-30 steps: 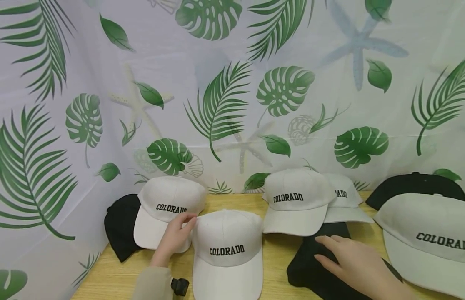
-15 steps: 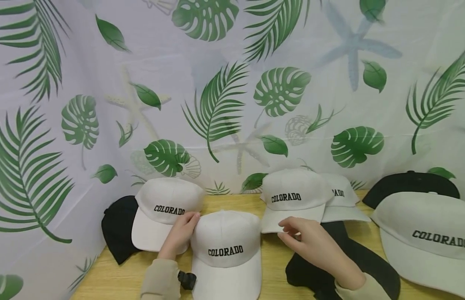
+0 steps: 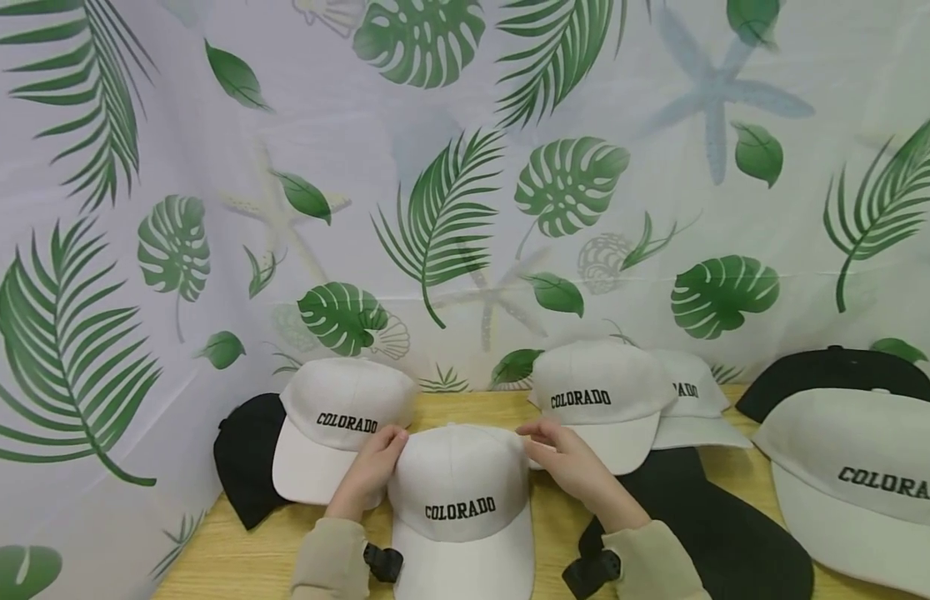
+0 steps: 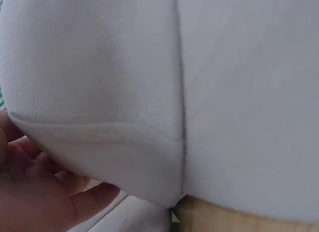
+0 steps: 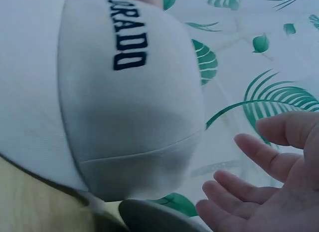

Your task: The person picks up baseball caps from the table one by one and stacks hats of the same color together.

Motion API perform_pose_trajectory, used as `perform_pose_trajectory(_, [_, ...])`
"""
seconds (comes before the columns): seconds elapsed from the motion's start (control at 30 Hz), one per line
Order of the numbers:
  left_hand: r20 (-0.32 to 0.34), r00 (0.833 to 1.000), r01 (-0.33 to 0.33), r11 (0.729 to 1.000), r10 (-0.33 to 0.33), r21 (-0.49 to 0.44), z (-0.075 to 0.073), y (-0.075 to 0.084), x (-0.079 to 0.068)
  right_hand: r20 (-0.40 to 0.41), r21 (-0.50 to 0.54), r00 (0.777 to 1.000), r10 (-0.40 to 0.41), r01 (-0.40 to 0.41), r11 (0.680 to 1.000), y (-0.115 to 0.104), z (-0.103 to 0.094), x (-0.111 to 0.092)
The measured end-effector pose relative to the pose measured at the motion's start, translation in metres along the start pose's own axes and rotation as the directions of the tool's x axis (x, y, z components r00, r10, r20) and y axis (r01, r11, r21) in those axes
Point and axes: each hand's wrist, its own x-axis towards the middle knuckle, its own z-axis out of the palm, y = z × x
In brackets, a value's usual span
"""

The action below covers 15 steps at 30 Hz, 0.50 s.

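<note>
A white baseball cap [image 3: 461, 471] with COLORADO in black letters faces me on the wooden table. At its left side is my left hand [image 3: 369, 471], with the fingers curled in at the cap's back edge. In the left wrist view the hand [image 4: 37, 192] has fingers partly hidden under the white cap [image 4: 94, 67]. My right hand [image 3: 573, 471] is by the cap's upper right side. The right wrist view shows a gap between that hand [image 5: 264, 177], its fingers spread and loosely bent, and the cap [image 5: 129, 107].
Left stand a white cap [image 3: 345, 392] and a black cap [image 3: 247, 450]. Behind my right hand are two white caps [image 3: 600, 371] [image 3: 686, 392], overlapping. A black cap [image 3: 720, 525] lies right of that arm. Farther right are another white cap [image 3: 862, 442] and black cap [image 3: 825, 375]. Leaf-print cloth hangs behind.
My right hand has moved left from over the black cap to the right side of the middle white cap. The left hand has stayed at that cap's left side.
</note>
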Motion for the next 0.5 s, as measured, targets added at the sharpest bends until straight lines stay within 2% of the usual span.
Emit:
perform_pose_trajectory(0.13, [-0.033, 0.997, -0.065, 0.998, 0.065, -0.004, 0.004, 0.002, -0.001, 0.015, 0.016, 1.0, 0.001, -0.001, 1.0, 0.007, 0.006, 0.002])
perform_pose_trajectory(0.27, [-0.038, 0.991, -0.132, 0.991, 0.131, -0.025, 0.008, 0.007, -0.001, 0.043, 0.023, 0.999, -0.007, 0.006, 1.0, 0.008, 0.006, 0.001])
perform_pose_trajectory(0.5, [-0.026, 0.989, -0.146, 0.979, 0.143, -0.142, 0.012, 0.015, -0.002, 0.105, 0.114, 0.994, -0.028, 0.016, 0.993, 0.01, 0.003, 0.002])
